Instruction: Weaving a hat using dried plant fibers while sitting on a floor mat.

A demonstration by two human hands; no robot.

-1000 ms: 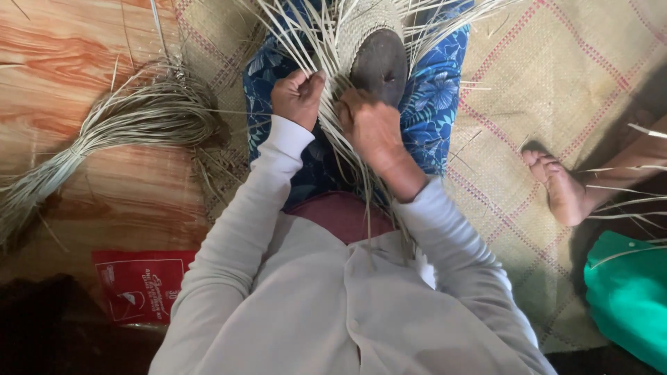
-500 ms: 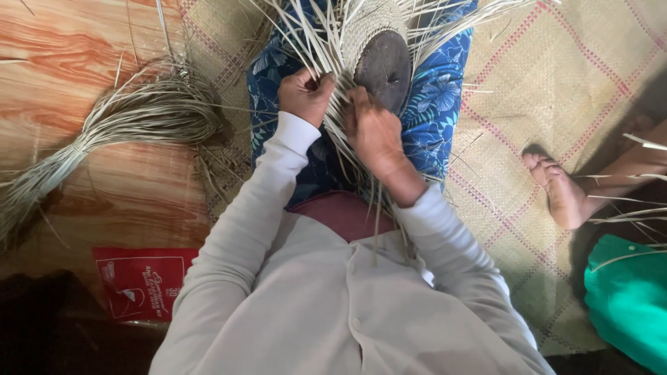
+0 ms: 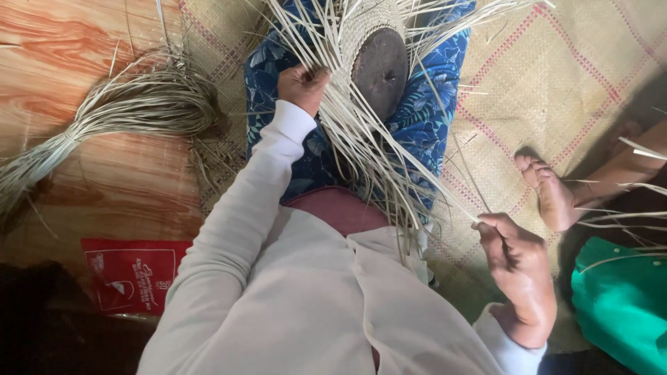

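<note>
While left hand grips straw strands.

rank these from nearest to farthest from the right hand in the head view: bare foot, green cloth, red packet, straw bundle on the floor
From the right hand:
1. Bare foot, just above it on the mat.
2. Green cloth, at the right edge.
3. Red packet, lower left.
4. Straw bundle, upper left.

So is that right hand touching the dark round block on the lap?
Apart. The head view shows the right hand out to the side, pinching a straw strand, with mat and blue cloth between it and the block.
</note>
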